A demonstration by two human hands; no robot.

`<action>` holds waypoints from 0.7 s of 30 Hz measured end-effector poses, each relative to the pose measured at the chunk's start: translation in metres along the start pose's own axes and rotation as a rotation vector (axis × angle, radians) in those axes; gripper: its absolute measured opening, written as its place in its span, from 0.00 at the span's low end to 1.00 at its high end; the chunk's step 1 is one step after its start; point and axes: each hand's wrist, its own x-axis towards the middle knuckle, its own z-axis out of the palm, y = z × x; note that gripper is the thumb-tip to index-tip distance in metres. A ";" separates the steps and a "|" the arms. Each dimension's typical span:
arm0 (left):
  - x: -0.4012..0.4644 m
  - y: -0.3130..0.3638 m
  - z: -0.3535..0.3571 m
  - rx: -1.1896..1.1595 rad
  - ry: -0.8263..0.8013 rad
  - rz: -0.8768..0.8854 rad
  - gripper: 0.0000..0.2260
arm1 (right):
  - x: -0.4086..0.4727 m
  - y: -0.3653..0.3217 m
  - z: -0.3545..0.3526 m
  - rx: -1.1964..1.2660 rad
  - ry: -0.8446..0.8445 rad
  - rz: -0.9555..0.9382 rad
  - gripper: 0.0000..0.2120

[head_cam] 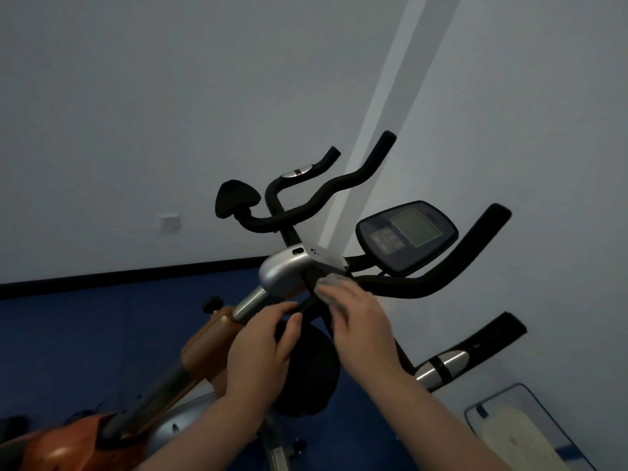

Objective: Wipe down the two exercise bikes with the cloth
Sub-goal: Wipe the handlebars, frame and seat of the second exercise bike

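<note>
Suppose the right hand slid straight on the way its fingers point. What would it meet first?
Probably the silver housing at the handlebar stem: the right hand, pressing the cloth, points up-left toward it. Depth is uncertain.

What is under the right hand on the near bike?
A grey cloth shows under the right hand, pressed against the black handlebar stem beside the silver housing. The hand covers most of the cloth.
</note>
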 end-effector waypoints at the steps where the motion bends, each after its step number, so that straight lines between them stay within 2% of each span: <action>1: 0.000 0.000 -0.001 0.022 -0.007 0.015 0.21 | 0.002 0.001 -0.007 0.085 -0.064 -0.006 0.18; 3: 0.001 0.003 -0.003 0.080 -0.020 0.050 0.15 | 0.009 0.011 -0.032 0.151 -0.105 0.005 0.18; 6: 0.004 0.017 0.002 0.166 -0.004 0.090 0.10 | 0.004 0.024 -0.052 -0.029 0.044 -0.040 0.15; 7: 0.005 0.023 0.005 0.210 0.012 0.108 0.10 | -0.002 0.022 -0.047 -0.054 0.026 -0.035 0.14; 11: 0.007 0.035 0.013 0.278 0.042 0.149 0.10 | -0.025 0.014 -0.021 -0.031 -0.130 0.017 0.11; 14: 0.007 0.029 0.012 0.247 0.047 0.198 0.09 | -0.032 0.022 -0.052 -0.153 -0.299 -0.068 0.09; 17: 0.007 0.027 0.011 0.245 0.056 0.218 0.08 | -0.039 0.026 -0.073 -0.161 -0.467 -0.062 0.08; 19: 0.008 0.027 0.012 0.246 0.055 0.228 0.08 | -0.032 0.023 -0.064 -0.163 -0.395 -0.050 0.09; 21: 0.008 0.027 0.013 0.239 0.049 0.242 0.09 | -0.021 0.015 -0.042 -0.100 -0.252 0.004 0.10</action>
